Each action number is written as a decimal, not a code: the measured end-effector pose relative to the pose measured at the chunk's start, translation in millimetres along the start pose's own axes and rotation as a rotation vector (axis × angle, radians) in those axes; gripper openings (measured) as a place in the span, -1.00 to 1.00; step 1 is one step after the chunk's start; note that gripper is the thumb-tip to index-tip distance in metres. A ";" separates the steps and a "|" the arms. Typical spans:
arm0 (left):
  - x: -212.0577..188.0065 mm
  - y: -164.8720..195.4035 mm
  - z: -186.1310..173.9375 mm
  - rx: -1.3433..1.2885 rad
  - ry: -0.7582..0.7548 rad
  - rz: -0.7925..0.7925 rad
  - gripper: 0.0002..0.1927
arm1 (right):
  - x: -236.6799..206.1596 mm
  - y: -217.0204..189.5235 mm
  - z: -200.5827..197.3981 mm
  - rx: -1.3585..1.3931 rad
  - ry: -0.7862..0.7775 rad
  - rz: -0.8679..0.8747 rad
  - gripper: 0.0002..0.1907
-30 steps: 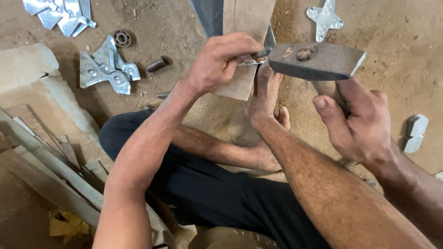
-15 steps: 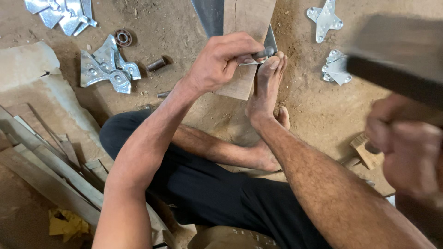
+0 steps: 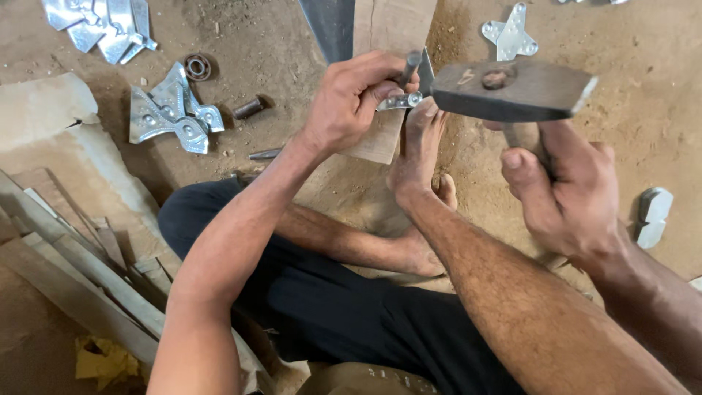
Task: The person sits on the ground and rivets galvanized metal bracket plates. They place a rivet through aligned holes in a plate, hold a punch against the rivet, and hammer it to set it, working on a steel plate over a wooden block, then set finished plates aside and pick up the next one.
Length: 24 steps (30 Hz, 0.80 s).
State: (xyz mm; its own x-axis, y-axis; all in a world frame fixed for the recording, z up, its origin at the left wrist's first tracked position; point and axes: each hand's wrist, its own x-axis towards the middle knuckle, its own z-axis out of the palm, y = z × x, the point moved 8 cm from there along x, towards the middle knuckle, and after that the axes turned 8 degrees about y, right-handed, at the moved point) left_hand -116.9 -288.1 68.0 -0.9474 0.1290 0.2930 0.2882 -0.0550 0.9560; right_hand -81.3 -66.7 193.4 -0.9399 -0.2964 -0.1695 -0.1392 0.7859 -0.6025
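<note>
My left hand (image 3: 349, 102) pinches a small shiny metal piece (image 3: 396, 101) and steadies a short steel punch (image 3: 410, 68) upright on it, over a wooden block (image 3: 380, 139). My bare foot (image 3: 417, 150) presses the toes against the same piece. My right hand (image 3: 567, 194) grips the handle of a heavy hammer, whose dark rectangular head (image 3: 512, 89) sits just to the right of the punch's top.
Stamped metal brackets lie on the dirt floor: a pile (image 3: 172, 113) at left, more (image 3: 102, 22) at top left, one (image 3: 510, 33) at top right, one (image 3: 651, 216) at far right. A bearing ring (image 3: 197, 67), a bolt (image 3: 250, 108) and wooden planks (image 3: 73, 278) lie at left.
The hammer swung up and away to the right half a second ago, then came back down beside the punch. My left hand and foot stayed in place.
</note>
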 end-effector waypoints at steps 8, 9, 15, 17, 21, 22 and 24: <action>-7.7 -5.3 3.8 0.111 0.016 0.051 -0.67 | 15.1 -24.7 4.4 -0.027 -0.022 -0.069 -0.61; -8.6 -6.4 4.9 0.114 0.016 0.057 -0.68 | 20.5 -39.4 -1.2 -0.037 -0.001 -0.115 -0.62; -9.9 -12.5 7.4 0.130 0.008 0.039 -0.65 | 18.7 -55.5 -22.4 -0.030 -0.006 -0.173 -0.69; -9.8 -12.7 7.1 0.125 -0.008 0.029 -0.61 | 10.7 -43.2 -7.7 -0.217 0.053 -0.441 -0.74; -9.2 -11.3 7.2 0.182 -0.008 0.027 -0.60 | -10.2 41.2 11.1 -0.206 -0.031 -0.261 -0.77; -8.6 -9.8 6.3 0.145 0.014 0.026 -0.65 | -15.4 70.4 16.5 -0.102 -0.104 -0.040 -0.75; -4.0 -6.8 3.8 0.059 0.057 0.026 -0.74 | -34.8 92.1 28.8 -0.030 -0.031 0.048 -0.77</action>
State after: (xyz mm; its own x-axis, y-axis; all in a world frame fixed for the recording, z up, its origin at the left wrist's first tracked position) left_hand -114.6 -284.5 60.3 -0.9452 0.0716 0.3184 0.3193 0.0013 0.9476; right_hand -52.5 0.4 121.3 -0.9355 -0.2745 -0.2224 -0.1037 0.8152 -0.5698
